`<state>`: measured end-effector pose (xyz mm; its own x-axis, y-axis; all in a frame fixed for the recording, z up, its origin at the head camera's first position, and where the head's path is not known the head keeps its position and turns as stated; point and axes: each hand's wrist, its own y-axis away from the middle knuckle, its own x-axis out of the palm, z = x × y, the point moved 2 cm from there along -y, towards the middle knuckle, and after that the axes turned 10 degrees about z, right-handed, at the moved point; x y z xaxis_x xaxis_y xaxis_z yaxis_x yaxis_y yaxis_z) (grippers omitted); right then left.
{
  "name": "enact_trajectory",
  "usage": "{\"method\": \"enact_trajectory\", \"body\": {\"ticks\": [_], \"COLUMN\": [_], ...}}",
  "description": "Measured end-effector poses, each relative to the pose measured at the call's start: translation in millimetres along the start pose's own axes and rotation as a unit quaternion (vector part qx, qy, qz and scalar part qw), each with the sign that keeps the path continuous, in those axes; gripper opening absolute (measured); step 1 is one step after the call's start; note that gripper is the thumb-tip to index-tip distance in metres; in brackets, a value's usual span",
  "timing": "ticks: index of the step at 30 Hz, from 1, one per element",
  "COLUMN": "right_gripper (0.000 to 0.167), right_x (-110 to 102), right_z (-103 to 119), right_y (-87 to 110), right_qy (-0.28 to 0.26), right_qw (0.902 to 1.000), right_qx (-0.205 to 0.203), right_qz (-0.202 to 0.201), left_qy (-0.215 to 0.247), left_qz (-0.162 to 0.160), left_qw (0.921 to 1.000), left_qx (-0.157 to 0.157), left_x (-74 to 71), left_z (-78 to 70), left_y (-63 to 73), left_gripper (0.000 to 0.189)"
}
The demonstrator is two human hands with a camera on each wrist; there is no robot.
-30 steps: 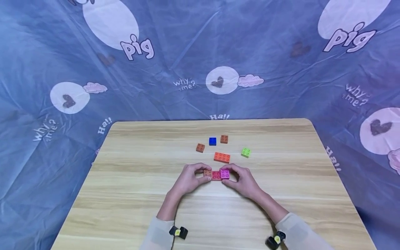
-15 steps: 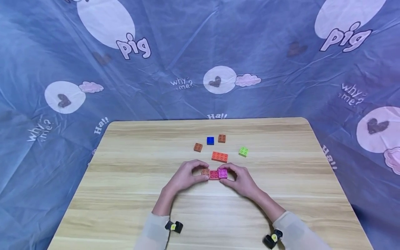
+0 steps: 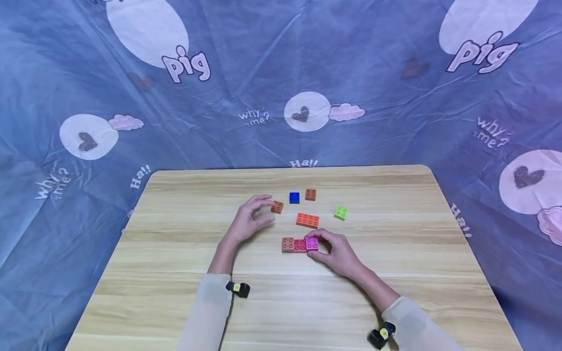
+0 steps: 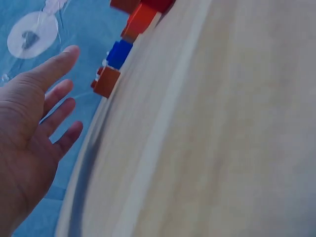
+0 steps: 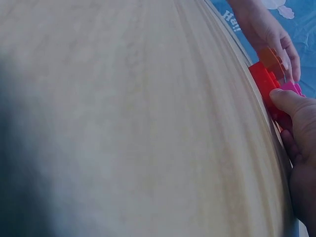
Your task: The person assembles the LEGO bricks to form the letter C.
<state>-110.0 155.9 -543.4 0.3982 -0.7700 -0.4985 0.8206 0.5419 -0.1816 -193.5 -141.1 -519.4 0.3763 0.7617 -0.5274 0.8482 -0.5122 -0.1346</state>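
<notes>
Near the middle of the table, a red brick (image 3: 299, 245) carries a brown brick (image 3: 287, 243) on its left end and a pink brick (image 3: 311, 243) on its right end. My right hand (image 3: 338, 251) pinches the pink end between thumb and fingers. In the right wrist view the thumb (image 5: 289, 101) lies against the red brick (image 5: 264, 84). My left hand (image 3: 247, 222) reaches beside a loose brown brick (image 3: 277, 207), thumb and fingers spread around its left side. The left wrist view shows that hand (image 4: 37, 113) with nothing between its fingers; contact with the brick is unclear.
Farther back lie a blue brick (image 3: 294, 197), another brown brick (image 3: 310, 194), a light green brick (image 3: 340, 213) and a long orange-red brick (image 3: 307, 220). They stand on a wooden table (image 3: 175, 234), with a printed blue cloth (image 3: 246, 58) hanging behind.
My left hand has let go of the brown brick on the red one and moved away, up and left, to the loose brown brick. The right hand keeps its hold.
</notes>
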Motion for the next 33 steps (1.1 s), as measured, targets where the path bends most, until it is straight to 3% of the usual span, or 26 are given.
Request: {"method": "enact_trajectory", "body": {"ticks": [3,10,15,20,29,33], "right_gripper": [0.048,0.049,0.048,0.049,0.049,0.049], "right_x": [0.6,0.1,-0.1,-0.9,-1.4,-1.6], "right_z": [-0.5,-0.1,0.1,-1.1,-1.4,-1.5], "right_y": [0.3,0.4,0.1,0.2,0.3,0.6], "right_qy": [0.006,0.005,0.001,0.002,0.002,0.002], "right_qw": [1.0000,1.0000,1.0000,0.9999,0.9999,0.9999], "right_qx": [0.000,0.003,0.006,0.015,0.014,0.014], "right_qz": [-0.002,-0.002,0.001,0.004,0.006,0.005], "left_qy": [0.001,-0.013,-0.013,-0.042,-0.042,-0.028], "left_qz": [-0.002,0.026,0.040,0.044,0.026,0.016], "left_qw": [1.0000,0.9994,0.9988,0.9980,0.9982,0.9992], "left_qx": [-0.005,-0.018,-0.025,-0.016,-0.035,-0.024], "left_x": [-3.0,-2.5,0.6,4.2,5.9,7.2], "left_z": [9.0,16.8,20.2,23.7,17.9,9.3], "left_y": [-7.4,-21.4,-26.2,-28.7,-25.9,-22.4], "left_gripper": [0.041,0.038,0.033,0.026,0.021,0.021]}}
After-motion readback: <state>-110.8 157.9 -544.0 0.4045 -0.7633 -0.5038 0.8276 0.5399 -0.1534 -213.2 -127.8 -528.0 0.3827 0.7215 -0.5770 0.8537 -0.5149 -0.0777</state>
